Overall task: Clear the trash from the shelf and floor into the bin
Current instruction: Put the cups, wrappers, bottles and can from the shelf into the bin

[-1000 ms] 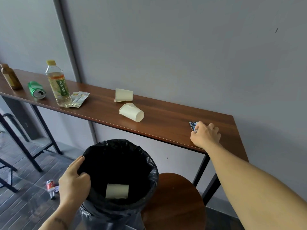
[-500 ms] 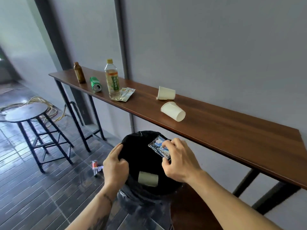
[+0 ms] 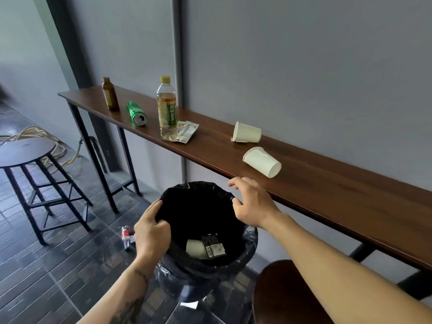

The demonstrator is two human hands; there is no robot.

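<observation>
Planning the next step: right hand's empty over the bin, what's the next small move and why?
Probably reach the right hand up to the nearer paper cup lying on its side on the shelf. That hand is open and empty just below it, the wrapper already lies in the bin, and the left hand grips the bin's rim.

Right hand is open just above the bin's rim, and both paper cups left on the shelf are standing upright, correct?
Not quite. The right hand is open just above the bin rim, but the head view shows both paper cups on the shelf lying on their sides: the rear cup near the wall and the front cup nearer the shelf edge.
</observation>
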